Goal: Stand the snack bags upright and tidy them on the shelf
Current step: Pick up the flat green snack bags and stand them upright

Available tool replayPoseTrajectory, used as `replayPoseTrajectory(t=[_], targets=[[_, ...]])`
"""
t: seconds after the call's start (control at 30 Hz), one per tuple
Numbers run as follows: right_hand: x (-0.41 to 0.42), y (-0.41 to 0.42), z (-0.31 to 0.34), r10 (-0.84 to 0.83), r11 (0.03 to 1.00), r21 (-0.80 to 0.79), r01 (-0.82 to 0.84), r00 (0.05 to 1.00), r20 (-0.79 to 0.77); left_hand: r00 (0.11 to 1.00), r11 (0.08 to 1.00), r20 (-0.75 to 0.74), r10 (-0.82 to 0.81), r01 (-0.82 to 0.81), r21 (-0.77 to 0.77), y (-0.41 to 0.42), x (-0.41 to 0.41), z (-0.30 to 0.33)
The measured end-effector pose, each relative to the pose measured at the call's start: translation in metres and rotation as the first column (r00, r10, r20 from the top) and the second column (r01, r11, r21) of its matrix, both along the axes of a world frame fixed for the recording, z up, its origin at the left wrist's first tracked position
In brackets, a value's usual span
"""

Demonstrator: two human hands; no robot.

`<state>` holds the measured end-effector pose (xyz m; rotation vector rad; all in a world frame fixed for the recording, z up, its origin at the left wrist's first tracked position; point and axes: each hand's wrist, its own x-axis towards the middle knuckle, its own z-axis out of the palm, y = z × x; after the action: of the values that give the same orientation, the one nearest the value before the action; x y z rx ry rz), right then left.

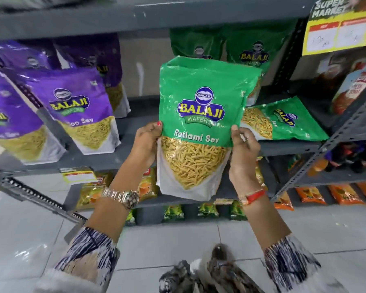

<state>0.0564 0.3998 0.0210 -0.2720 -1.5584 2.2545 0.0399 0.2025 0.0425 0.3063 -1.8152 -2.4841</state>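
I hold a green Balaji Ratlami Sev bag point(201, 123) upright in front of the grey shelf point(135, 121). My left hand point(146, 142) grips its left edge and my right hand point(244, 151) grips its right edge. Behind it on the right, another green bag point(283, 121) lies flat on the shelf. Two green bags point(256, 51) stand upright at the back. Purple Aloo Sev bags point(78, 106) stand on the left part of the same shelf, some leaning.
A yellow price sign point(338, 28) hangs at the top right. A slotted metal upright point(347, 127) separates a neighbouring rack with red and orange packets point(347, 87). Lower shelves hold small yellow, orange and green packs point(173, 211). Grey tiled floor lies below.
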Motion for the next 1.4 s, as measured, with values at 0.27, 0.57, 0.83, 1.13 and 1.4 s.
replayPoseTrajectory(t=[0.27, 0.57, 0.83, 1.13, 1.4], targets=[[0.005, -0.005, 0.006, 0.058, 0.996, 0.065, -0.055, 0.997, -0.045, 0.998, 0.998, 0.022, 0.053, -0.053, 0.014, -0.001, 0.011, -0.006], [-0.086, -0.014, 0.022, 0.281, 0.957, 0.063, -0.283, 0.959, 0.040, 0.979, 0.977, -0.018, 0.201, -0.202, -0.071, -0.008, -0.055, -0.004], [-0.136, -0.018, 0.002, 0.361, 0.923, 0.107, -0.370, 0.928, 0.096, 0.966, 0.961, 0.000, 0.258, -0.257, -0.105, -0.014, -0.099, -0.015], [-0.137, -0.016, -0.004, 0.351, 0.926, 0.119, -0.358, 0.933, 0.079, 0.967, 0.963, 0.005, 0.256, -0.255, -0.083, -0.017, -0.106, -0.034], [-0.113, 0.023, -0.018, 0.010, 0.997, -0.074, -0.006, 0.999, 0.048, 0.610, 0.670, -0.379, 0.696, -0.742, 0.036, 0.050, -0.073, -0.022]])
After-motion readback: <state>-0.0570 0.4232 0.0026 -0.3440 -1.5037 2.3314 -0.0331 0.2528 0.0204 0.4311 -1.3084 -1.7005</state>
